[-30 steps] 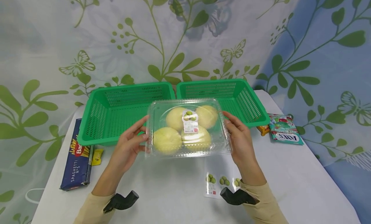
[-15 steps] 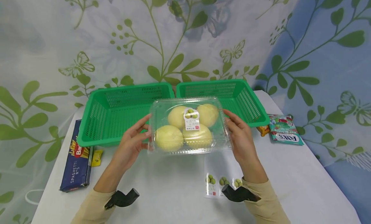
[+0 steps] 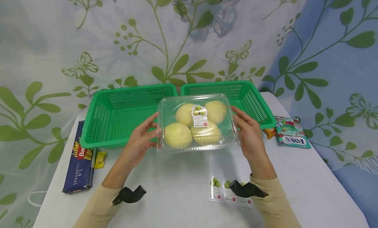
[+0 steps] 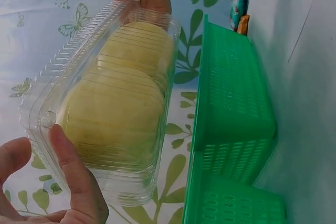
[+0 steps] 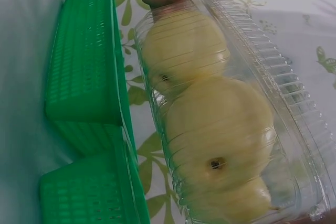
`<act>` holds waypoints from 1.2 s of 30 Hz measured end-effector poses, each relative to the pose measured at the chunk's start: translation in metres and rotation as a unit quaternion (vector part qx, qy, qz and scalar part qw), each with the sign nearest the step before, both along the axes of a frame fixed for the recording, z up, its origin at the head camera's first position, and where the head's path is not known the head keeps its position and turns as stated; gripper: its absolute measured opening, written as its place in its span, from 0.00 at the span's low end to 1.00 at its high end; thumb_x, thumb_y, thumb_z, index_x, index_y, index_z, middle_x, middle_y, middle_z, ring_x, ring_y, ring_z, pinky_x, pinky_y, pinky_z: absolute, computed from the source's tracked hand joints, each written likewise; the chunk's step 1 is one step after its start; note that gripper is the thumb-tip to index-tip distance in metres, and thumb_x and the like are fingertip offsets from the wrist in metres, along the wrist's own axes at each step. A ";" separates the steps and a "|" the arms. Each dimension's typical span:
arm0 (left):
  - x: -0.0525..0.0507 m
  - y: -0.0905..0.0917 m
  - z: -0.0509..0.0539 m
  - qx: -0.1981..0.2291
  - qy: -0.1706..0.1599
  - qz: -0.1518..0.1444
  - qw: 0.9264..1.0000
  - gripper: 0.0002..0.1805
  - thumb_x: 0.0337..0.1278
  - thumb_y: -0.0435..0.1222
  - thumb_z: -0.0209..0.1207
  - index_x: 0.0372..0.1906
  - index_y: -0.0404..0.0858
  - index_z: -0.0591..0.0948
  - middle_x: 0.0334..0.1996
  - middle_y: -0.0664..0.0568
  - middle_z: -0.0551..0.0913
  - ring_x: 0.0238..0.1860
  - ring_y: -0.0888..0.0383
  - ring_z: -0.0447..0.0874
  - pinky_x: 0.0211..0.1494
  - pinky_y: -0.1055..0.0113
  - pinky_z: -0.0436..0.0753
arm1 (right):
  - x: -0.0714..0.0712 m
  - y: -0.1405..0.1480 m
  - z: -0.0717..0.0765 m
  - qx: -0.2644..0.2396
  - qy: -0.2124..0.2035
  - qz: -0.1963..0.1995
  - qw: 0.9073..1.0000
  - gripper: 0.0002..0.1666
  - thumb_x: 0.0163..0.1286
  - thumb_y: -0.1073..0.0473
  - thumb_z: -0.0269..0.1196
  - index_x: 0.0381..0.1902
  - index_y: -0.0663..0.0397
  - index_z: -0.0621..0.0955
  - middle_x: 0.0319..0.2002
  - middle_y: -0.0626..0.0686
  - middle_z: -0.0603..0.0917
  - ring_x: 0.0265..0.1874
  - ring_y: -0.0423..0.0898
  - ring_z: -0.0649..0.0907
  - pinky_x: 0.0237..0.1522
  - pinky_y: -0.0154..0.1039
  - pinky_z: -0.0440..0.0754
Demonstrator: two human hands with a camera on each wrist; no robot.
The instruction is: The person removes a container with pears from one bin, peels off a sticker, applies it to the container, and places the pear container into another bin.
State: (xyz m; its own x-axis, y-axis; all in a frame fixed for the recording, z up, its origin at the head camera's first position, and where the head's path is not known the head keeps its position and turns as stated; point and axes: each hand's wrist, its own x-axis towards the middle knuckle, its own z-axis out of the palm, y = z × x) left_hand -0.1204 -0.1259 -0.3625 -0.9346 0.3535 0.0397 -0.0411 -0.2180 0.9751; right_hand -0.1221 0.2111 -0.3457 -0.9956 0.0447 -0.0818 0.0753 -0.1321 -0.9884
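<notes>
A clear plastic clamshell box of pale yellow pears is held up above the table, in front of two green baskets. Its lid bears a white label with a fruit picture. My left hand grips the left end of the box, my right hand the right end. In the left wrist view, one finger of the left hand touches the rim of the box. The right wrist view shows the pears from below through ribbed plastic; most of the right hand is out of that view.
Green baskets stand at the back left and back right. A blue spaghetti box and a yellow packet lie at left. A FOX'S bag and an orange packet lie at right. A label sheet is near the right forearm.
Both hands have carried the pear box slightly to the right and higher in the head view, uncovering more of the label sheet. Baskets and packets stay where they were.
</notes>
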 end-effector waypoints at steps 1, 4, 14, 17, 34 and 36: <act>-0.001 0.001 0.000 -0.001 0.001 0.001 1.000 0.36 0.71 0.31 0.51 0.80 0.41 0.54 0.44 0.56 0.70 0.35 0.66 0.79 0.35 0.68 0.87 | -0.001 0.001 0.000 0.002 -0.001 0.000 1.000 0.29 0.82 0.56 0.48 0.77 0.52 0.64 0.82 0.48 0.51 0.80 0.49 0.53 0.83 0.52 0.45; -0.003 0.003 0.000 -0.004 0.002 0.001 1.000 0.37 0.70 0.30 0.51 0.80 0.41 0.54 0.44 0.56 0.70 0.35 0.65 0.78 0.36 0.67 0.87 | -0.002 0.002 0.000 0.009 -0.005 -0.002 1.000 0.29 0.82 0.54 0.48 0.77 0.50 0.64 0.81 0.48 0.54 0.75 0.45 0.62 0.77 0.41 0.62; -0.007 0.008 0.002 -0.012 -0.002 -0.008 1.000 0.38 0.68 0.30 0.51 0.80 0.42 0.54 0.45 0.55 0.70 0.36 0.65 0.77 0.38 0.66 0.88 | -0.007 0.006 0.003 0.011 0.001 -0.026 1.000 0.28 0.81 0.53 0.50 0.76 0.48 0.67 0.68 0.45 0.66 0.64 0.40 0.64 0.75 0.43 0.56; -0.009 0.011 0.004 -0.010 -0.006 -0.008 1.000 0.38 0.67 0.30 0.52 0.80 0.42 0.55 0.44 0.55 0.70 0.35 0.65 0.78 0.37 0.65 0.89 | -0.009 0.007 0.003 0.018 0.002 -0.031 0.999 0.28 0.81 0.52 0.50 0.75 0.47 0.67 0.64 0.42 0.67 0.64 0.41 0.64 0.74 0.44 0.57; -0.018 0.021 0.009 -0.010 -0.024 -0.001 1.000 0.39 0.65 0.31 0.53 0.80 0.44 0.55 0.42 0.56 0.71 0.34 0.64 0.76 0.37 0.66 0.89 | -0.016 0.015 0.008 -0.003 0.011 -0.022 1.000 0.29 0.80 0.54 0.52 0.75 0.50 0.68 0.61 0.40 0.70 0.37 0.33 0.76 0.35 0.22 0.76; -0.019 0.023 0.010 -0.011 -0.024 -0.002 1.000 0.39 0.66 0.31 0.54 0.80 0.44 0.55 0.43 0.56 0.71 0.34 0.64 0.76 0.37 0.65 0.89 | -0.017 0.016 0.009 0.000 0.012 -0.018 1.000 0.29 0.80 0.53 0.52 0.75 0.50 0.67 0.67 0.44 0.66 0.47 0.35 0.75 0.42 0.23 0.78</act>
